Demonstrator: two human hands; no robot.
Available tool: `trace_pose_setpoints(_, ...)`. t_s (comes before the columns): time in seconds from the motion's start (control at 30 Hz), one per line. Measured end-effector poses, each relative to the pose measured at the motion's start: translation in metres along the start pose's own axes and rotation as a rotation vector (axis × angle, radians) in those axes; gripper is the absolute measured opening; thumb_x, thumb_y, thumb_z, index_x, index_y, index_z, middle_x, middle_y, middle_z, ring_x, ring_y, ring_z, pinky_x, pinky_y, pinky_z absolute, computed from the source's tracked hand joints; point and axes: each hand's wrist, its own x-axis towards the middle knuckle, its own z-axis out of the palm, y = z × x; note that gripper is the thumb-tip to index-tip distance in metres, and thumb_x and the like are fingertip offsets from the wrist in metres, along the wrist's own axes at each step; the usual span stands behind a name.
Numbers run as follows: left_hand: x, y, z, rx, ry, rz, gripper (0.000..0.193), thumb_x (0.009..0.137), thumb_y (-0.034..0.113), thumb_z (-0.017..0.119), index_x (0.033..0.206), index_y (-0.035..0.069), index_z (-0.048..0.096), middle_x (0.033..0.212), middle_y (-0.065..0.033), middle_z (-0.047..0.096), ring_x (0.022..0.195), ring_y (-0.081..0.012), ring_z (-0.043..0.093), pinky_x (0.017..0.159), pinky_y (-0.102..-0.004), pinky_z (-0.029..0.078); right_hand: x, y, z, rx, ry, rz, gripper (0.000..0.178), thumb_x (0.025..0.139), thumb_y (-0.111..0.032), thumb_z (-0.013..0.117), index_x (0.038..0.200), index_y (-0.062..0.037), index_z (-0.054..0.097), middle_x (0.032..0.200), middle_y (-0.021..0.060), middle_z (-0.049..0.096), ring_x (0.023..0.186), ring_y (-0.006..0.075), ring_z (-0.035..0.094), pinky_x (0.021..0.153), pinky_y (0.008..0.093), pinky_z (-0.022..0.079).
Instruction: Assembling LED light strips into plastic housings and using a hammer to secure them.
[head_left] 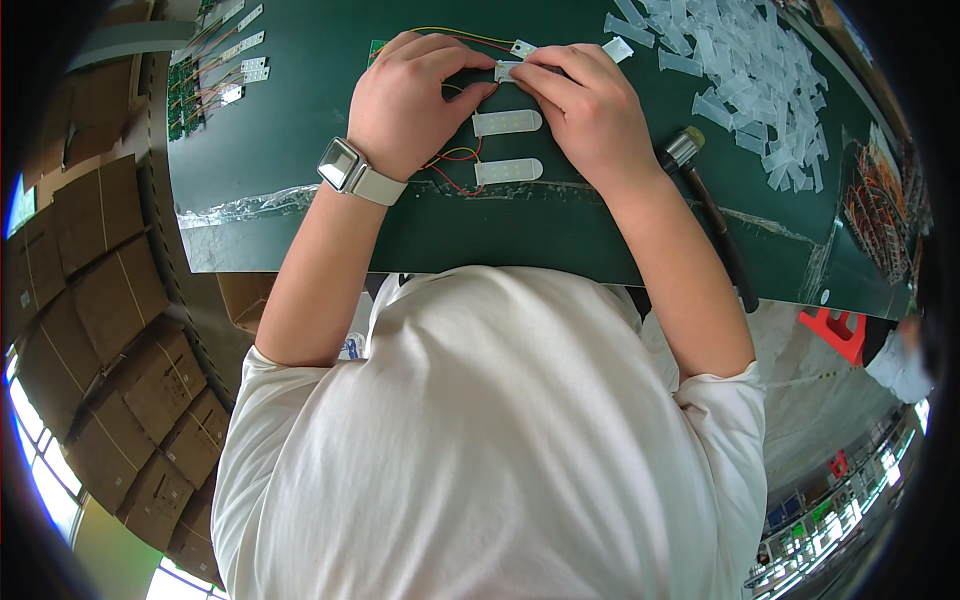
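My left hand [400,105], with a watch [342,164] on its wrist, pinches the left end of a small white LED board [507,71]. The fingers of my right hand [595,115] close on that board's right end and partly cover it. Just beyond lies another small LED board [523,48] on red and yellow wires [455,33]. Nearer me, two wired LED boards in clear plastic sleeves, an upper one [507,123] and a lower one [509,171], rest on the table. A green circuit board [376,49] shows partly behind my left hand.
A heap of clear plastic sleeves [755,85] covers the right of the green table [560,225]. A hammer [715,215] lies beside my right forearm. Wired circuit boards [187,95] sit far left, bundled wires [873,220] far right. Cardboard boxes [105,220] stand left.
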Motion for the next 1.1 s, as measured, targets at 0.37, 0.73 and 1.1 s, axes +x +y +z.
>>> trace_pose_setpoints(0.37, -0.0021, -0.0032, 0.0052, -0.01, 0.008, 0.025, 0.032, 0.078, 0.017, 0.086, 0.11, 0.014, 0.082, 0.113, -0.0002, 0.077, 0.107, -0.0243, 0.066, 0.095, -0.0368, 0.056, 0.0012, -0.0005, -0.0016, 0.059, -0.013, -0.005, 0.031, 0.075, 0.006, 0.071, 0.103, -0.0049, 0.078, 0.106, 0.0051, 0.074, 0.107, 0.0256, 0.068, 0.091, 0.0379, 0.059)
trace_pose_setpoints(0.73, 0.003, -0.0057, -0.0015, -0.007, -0.059, 0.073, 0.037, 0.08, 0.022, 0.087, 0.116, 0.015, 0.082, 0.115, -0.0001, 0.077, 0.112, -0.0253, 0.063, 0.099, -0.0377, 0.054, 0.0039, 0.0002, -0.0043, 0.095, -0.016, -0.021, 0.03, 0.072, 0.008, 0.071, 0.099, -0.003, 0.078, 0.103, 0.0067, 0.076, 0.104, 0.0265, 0.07, 0.09, 0.0373, 0.06)
trace_pose_setpoints(1.1, -0.006, 0.0003, 0.0068, 0.259, -0.032, 0.024, 0.036, 0.084, 0.042, 0.083, 0.118, 0.029, 0.082, 0.128, 0.0111, 0.073, 0.127, -0.0235, 0.057, 0.11, -0.0472, 0.042, 0.0034, 0.0005, -0.0033, 0.084, -0.021, -0.022, 0.028, 0.074, 0.006, 0.073, 0.1, -0.0041, 0.079, 0.105, 0.0062, 0.077, 0.105, 0.026, 0.071, 0.089, 0.0365, 0.06)
